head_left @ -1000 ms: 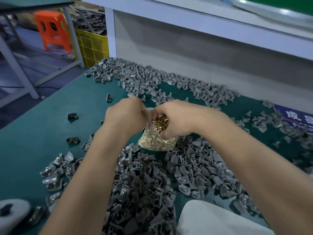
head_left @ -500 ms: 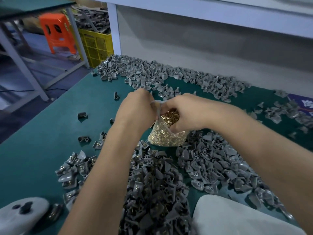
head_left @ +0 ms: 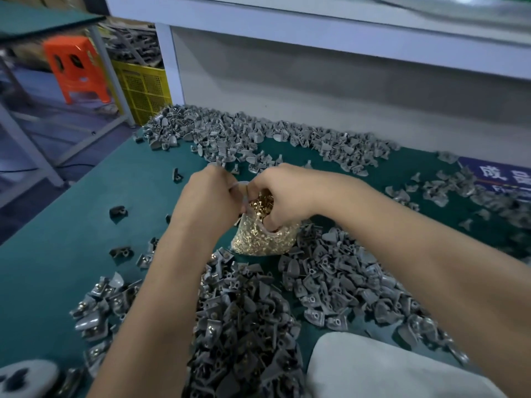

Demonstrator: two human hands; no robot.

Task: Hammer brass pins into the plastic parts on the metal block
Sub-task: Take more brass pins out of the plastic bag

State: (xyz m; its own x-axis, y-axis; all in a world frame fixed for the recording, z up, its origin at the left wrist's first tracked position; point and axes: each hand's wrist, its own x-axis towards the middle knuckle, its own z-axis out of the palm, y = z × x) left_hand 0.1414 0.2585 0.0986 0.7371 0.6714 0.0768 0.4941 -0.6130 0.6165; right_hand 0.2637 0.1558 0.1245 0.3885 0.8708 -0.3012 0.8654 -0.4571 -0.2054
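A: What's in the grip?

B: Both hands hold the clear bag of brass pins (head_left: 263, 239). The left hand (head_left: 207, 196) pinches one side of its mouth, the right hand (head_left: 283, 193) the other, and they pull it open.

A: Where is the bag?

B: Standing up on the green bench (head_left: 57, 254), right under the hands (its mouth points up), with gray plastic parts (head_left: 330, 282) piled around. I can't see the metal block.
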